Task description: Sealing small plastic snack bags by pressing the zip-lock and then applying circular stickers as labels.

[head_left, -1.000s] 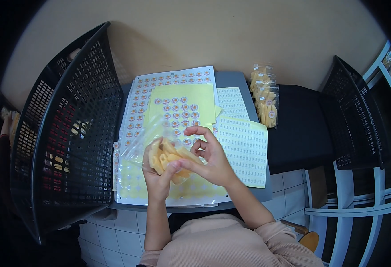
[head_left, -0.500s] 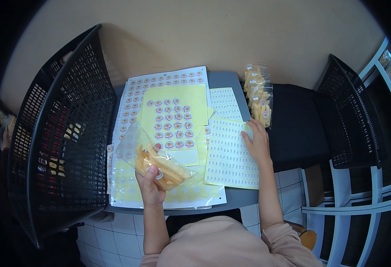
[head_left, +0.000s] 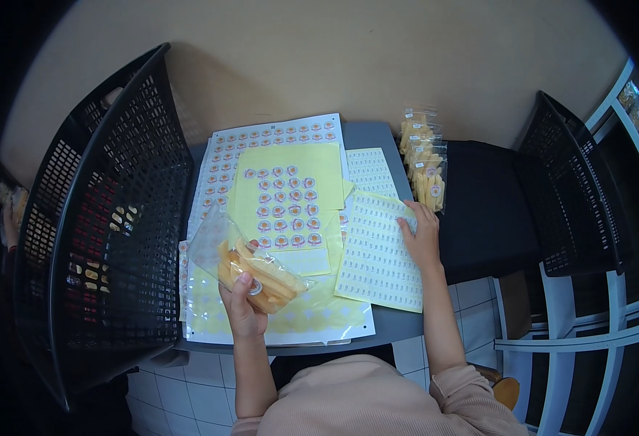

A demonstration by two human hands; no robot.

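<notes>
My left hand [head_left: 242,309] is closed around the lower part of a clear plastic bag [head_left: 261,275] filled with yellow stick-shaped snacks. The thumb presses near a round sticker on its front. At the upper right edge of a white sheet of small labels [head_left: 378,254], my right hand [head_left: 423,236] rests with thumb and forefinger apart. Whether a label is at the fingertips is too small to tell. Left of it lies a yellow backing sheet [head_left: 287,158] with rows of round stickers, several gone from it. More sticker sheets [head_left: 319,125] lie beneath.
Several filled snack bags [head_left: 425,171] overlap in a row beyond my right hand. A tall black plastic basket [head_left: 116,203] stands left, and another black basket [head_left: 570,189] right, on a black surface [head_left: 487,203]. Another person's hand [head_left: 8,225] shows at far left. White shelving [head_left: 574,341] is lower right.
The label sheet has turned slightly clockwise beneath my right hand. The bag in my left hand has shifted a little left. The whole view has moved slightly.
</notes>
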